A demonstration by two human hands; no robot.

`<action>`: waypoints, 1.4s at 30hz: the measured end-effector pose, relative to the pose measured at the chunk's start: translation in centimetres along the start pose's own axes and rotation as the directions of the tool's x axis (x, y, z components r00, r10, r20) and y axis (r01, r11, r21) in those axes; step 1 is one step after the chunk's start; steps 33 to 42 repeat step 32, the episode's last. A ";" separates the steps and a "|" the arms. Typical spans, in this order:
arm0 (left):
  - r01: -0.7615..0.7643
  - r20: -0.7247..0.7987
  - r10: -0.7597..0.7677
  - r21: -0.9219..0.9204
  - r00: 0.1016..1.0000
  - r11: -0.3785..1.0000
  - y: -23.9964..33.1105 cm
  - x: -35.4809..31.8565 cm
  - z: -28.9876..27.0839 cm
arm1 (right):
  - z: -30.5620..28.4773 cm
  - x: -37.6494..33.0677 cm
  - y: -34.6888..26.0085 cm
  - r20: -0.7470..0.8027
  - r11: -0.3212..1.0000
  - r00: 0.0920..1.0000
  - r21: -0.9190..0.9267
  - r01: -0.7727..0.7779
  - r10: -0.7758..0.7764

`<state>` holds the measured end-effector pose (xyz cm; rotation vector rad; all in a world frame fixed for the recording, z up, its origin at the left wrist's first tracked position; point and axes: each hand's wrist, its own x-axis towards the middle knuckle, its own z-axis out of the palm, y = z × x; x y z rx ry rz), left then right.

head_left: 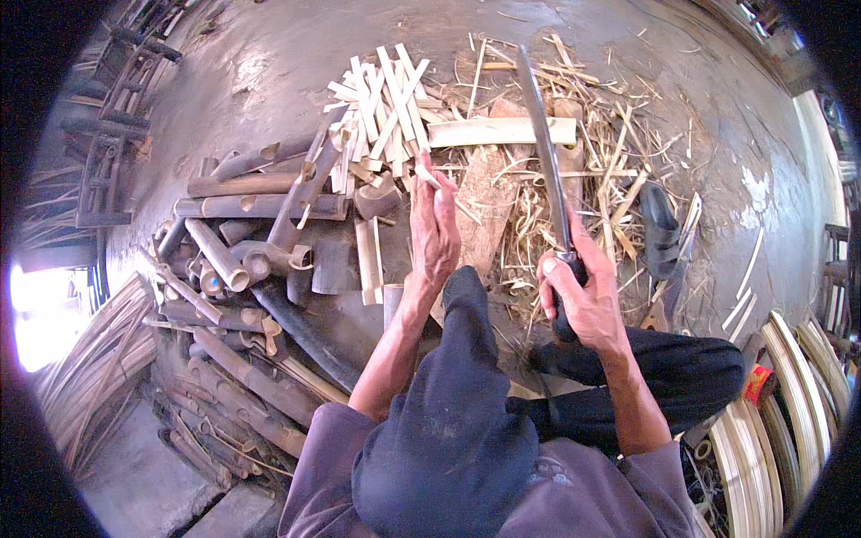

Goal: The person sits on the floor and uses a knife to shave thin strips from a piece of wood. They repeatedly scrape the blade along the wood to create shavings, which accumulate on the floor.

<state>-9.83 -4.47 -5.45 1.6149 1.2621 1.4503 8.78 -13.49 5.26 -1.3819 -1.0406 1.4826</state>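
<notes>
head view: right hand (pixel 587 300) grips long steel machete (pixel 547 152) (dark handle), left hand (pixel 435 224) pinches pale bamboo sliver (pixel 429 175).

Purple tee, dark trousers, bare forearms.

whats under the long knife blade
Under the long knife blade, held by the right hand, lie a pale split bamboo slat, a wood block and loose shavings. The ground directly beneath is covered.
</notes>
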 end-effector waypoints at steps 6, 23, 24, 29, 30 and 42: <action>-0.037 0.050 0.030 0.144 0.998 0.989 1.1 -0.1 0.4 | 1.0 -0.7 -0.4 -0.009 0.968 0.990 0.209 -0.139 0.144; 0.063 0.425 -0.092 0.081 0.900 0.995 5.4 -0.7 0.7 | 2.3 -1.1 -1.3 0.057 0.928 0.964 0.262 -0.265 0.259; 0.023 0.434 -0.044 0.052 0.900 0.998 5.2 -0.7 0.8 | 2.2 -1.1 -1.2 0.070 0.927 0.964 0.264 -0.268 0.258; 0.022 0.460 -0.052 0.071 0.886 0.997 5.5 -0.8 0.7 | 2.6 -1.2 -1.7 0.067 0.925 0.958 0.252 -0.286 0.278; 0.008 0.464 -0.035 0.061 0.885 0.998 5.2 -0.8 0.7 | 2.6 -1.2 -1.7 0.067 0.928 0.960 0.247 -0.280 0.272; 0.053 0.488 -0.078 0.065 0.869 0.996 5.3 -0.7 0.7 | 2.6 -1.2 -1.8 0.066 0.930 0.961 0.243 -0.275 0.267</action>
